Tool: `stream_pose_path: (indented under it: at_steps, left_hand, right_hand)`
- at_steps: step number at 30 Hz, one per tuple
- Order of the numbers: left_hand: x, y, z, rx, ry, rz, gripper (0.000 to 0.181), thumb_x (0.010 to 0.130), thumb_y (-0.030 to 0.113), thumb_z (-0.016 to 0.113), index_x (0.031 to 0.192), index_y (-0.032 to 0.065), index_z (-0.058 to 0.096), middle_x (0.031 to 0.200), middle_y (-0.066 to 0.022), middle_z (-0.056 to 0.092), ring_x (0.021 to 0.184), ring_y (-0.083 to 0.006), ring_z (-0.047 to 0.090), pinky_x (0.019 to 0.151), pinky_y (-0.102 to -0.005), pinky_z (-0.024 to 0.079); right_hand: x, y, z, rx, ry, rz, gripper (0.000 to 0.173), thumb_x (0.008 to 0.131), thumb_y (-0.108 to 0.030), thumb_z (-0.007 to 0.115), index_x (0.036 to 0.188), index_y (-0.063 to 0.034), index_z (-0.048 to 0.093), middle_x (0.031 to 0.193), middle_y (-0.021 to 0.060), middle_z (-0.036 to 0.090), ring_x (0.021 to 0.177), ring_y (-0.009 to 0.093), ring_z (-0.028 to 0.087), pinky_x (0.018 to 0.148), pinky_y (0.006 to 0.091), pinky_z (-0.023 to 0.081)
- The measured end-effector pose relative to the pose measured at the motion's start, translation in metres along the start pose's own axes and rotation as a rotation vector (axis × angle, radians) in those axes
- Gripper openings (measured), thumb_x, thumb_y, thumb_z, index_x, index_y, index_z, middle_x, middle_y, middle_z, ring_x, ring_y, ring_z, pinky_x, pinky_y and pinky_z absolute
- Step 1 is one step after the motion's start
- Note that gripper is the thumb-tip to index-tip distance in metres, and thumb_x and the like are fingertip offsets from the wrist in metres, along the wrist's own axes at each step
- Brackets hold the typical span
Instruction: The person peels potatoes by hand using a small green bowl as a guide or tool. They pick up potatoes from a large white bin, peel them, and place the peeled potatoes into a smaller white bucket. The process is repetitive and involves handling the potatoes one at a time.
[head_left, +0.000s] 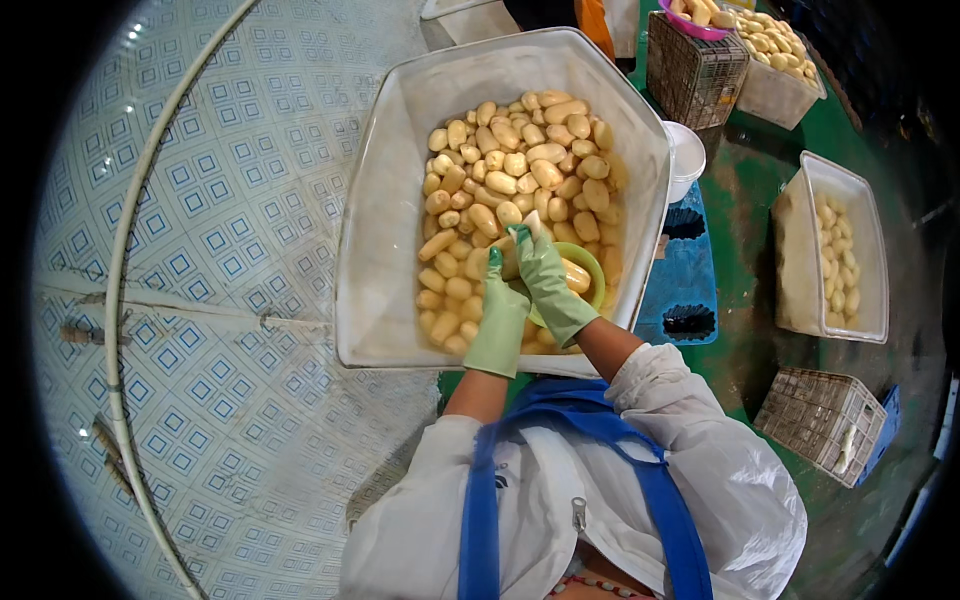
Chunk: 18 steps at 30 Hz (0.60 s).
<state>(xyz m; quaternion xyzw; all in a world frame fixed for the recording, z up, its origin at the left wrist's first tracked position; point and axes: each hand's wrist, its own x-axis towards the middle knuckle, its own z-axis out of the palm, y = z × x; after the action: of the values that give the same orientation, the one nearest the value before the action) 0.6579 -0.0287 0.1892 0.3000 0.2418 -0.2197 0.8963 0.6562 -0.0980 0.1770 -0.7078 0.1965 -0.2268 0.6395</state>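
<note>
Peeled lotus root segments (502, 182), pale yellow, lie in cloudy water in a large white plastic tub (382, 225). My left hand (501, 315), in a green rubber glove, grips a lotus root segment (508, 262) over the water, its thumb on top. At that segment's upper right side is my right hand (544, 274), gloved alike, closed on a small whitish piece (532, 222) whose kind I cannot tell. Partly behind my right wrist, a lime-green plastic bowl (598, 274) holds a lotus root segment (576, 277).
A hose (115, 262) crosses the tiled-pattern surface at left. Right of the tub stand a white bucket (684, 154) on a blue plastic pallet (694, 262), a bin with lotus roots (787, 262) and crates (817, 420). Part of another person (551, 15) shows beyond the tub.
</note>
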Motion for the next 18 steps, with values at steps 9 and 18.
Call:
stream_pose_path:
  at_steps: [9, 18]
  left_hand:
    - [0.023, 0.026, -0.004, -0.495, 0.043, -0.379, 0.066, 0.079, 0.049, 0.061, 0.127, 0.0066, 0.048, 0.123, -0.0150, 0.055, 0.106, -0.0344, 0.056, 0.093, -0.0474, 0.047]
    - [0.051, 0.048, -0.017, -0.561, -0.153, -0.581, 0.063, 0.077, 0.054, 0.053, 0.123, 0.0107, 0.052, 0.125, -0.0103, 0.054, 0.114, -0.0390, 0.050, 0.101, -0.0507, 0.038]
  right_hand:
    - [0.040, 0.045, 0.013, 0.587, 0.002, 0.239, 0.029, 0.099, -0.032, 0.045, 0.110, -0.0058, 0.050, 0.083, -0.0008, 0.052, 0.071, 0.009, 0.044, 0.063, 0.0250, 0.042]
    - [0.029, 0.028, 0.009, 0.539, -0.289, 0.063, 0.026, 0.095, -0.015, 0.046, 0.115, -0.0004, 0.052, 0.106, 0.0064, 0.055, 0.095, 0.015, 0.054, 0.088, 0.0264, 0.043]
